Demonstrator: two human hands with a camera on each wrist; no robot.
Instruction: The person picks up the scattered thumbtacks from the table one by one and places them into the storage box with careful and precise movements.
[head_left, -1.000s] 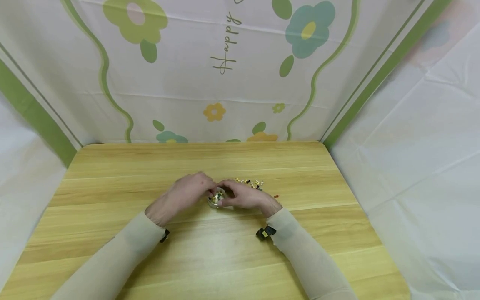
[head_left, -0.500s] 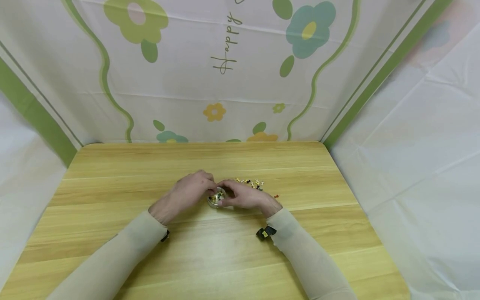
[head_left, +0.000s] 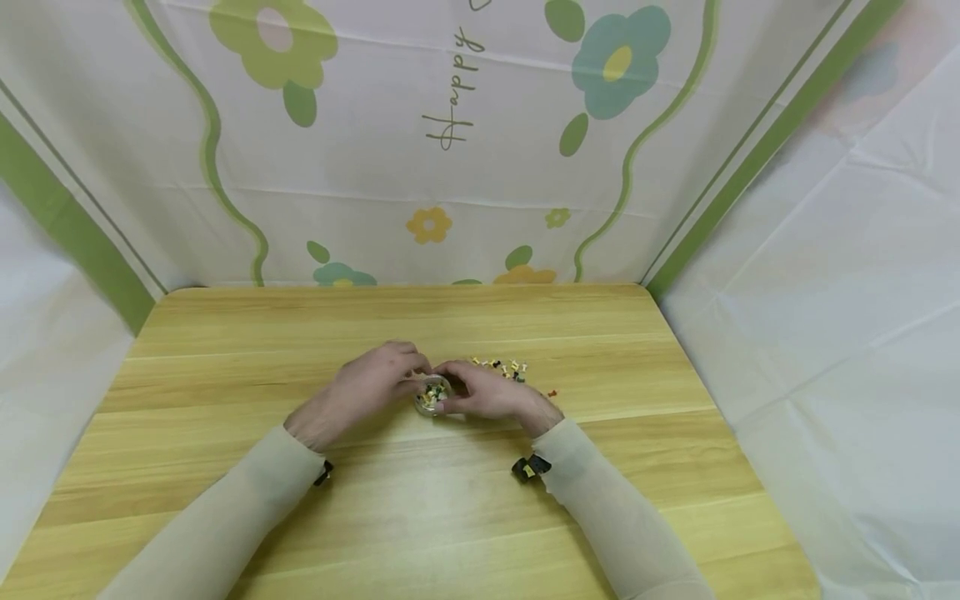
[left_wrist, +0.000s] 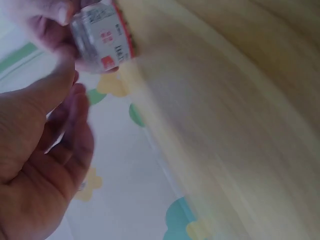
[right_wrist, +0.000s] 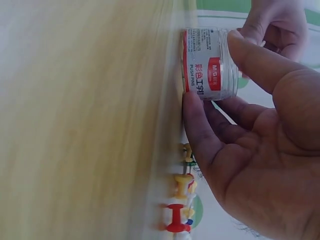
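Note:
A small clear jar (head_left: 431, 407) of push pins, with a red and white label, stands on the table in the head view. My right hand (head_left: 487, 392) grips it from the side, thumb and fingers round its wall, as the right wrist view shows. My left hand (head_left: 371, 385) is at the jar's open mouth, thumb and fingers bent toward each other. A small red bit shows between these fingertips in the left wrist view, and a pale tip sticks out in the right wrist view, like a push pin being pinched. Coloured push pins (head_left: 435, 392) fill much of the jar.
Loose push pins (head_left: 514, 367) in white, yellow and black lie beyond my right hand. A red push pin (head_left: 552, 392) lies apart to their right. The wooden table (head_left: 420, 517) ends at a flower-printed curtain (head_left: 360, 167) behind.
My left hand has drawn back slightly to the left from over the jar, baring more of its mouth and the pins inside. My right hand and the jar have stayed in place.

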